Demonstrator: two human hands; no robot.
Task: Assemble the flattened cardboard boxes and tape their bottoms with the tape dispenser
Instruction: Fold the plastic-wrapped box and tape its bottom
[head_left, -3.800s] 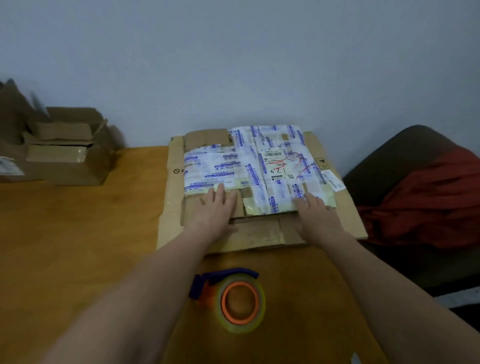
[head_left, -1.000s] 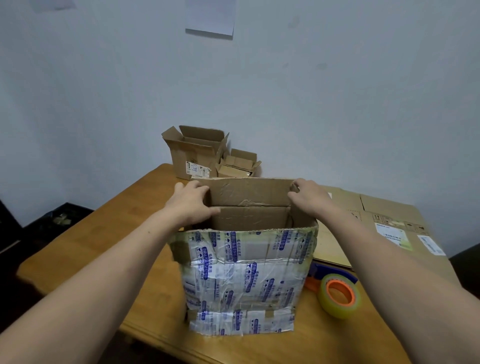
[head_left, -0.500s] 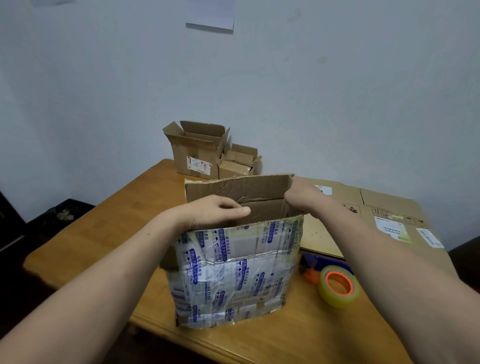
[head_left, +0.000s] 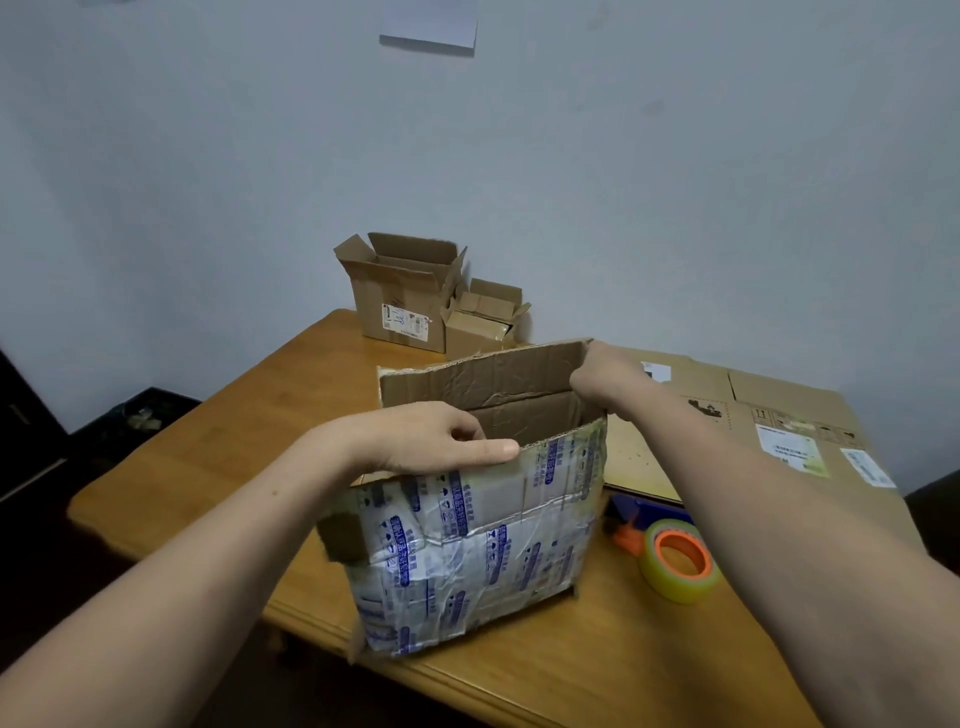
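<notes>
- Box (head_left: 467, 545): stands half-opened and tilted on the table (head_left: 234, 441), close to its near edge, between both hands. It is brown corrugated board with creased walls and a ragged top rim. The near face is covered in glossy, wrinkled tape printed in blue.
- Risk: the lower left corner sits just beside the table edge. A pull toward the person could slide it off, since the taped face probably offers little friction.
- Left hand (head_left: 415, 439): grips the near wall's top rim. The fingers curl over into the box and the thumb lies straight along the rim.
- Risk: the rim board looks soft and worn. Hard squeezing could buckle it away from the fold line.
- Open boxes (head_left: 400, 296): two small brown cartons stand upright, flaps up, at the far edge, well apart from the work.
- Right hand (head_left: 605, 379): holds the right end of the far flap. Its fingertips are hidden behind the board, so grip depth cannot be told.
- Risk: the far flap is heavily wrinkled. If the hands pull unevenly, the walls may skew rather than square up, or the flap may tear.
- Flat boxes (head_left: 753, 405): smooth tan sheets with printed marks and white labels, lying flat to the right.
- Dispenser (head_left: 670, 556): a roll of yellowish clear tape on an orange core with a blue handle, lying just beside the box and under the right forearm.
- Risk: a dropped forearm could knock it aside.
</notes>
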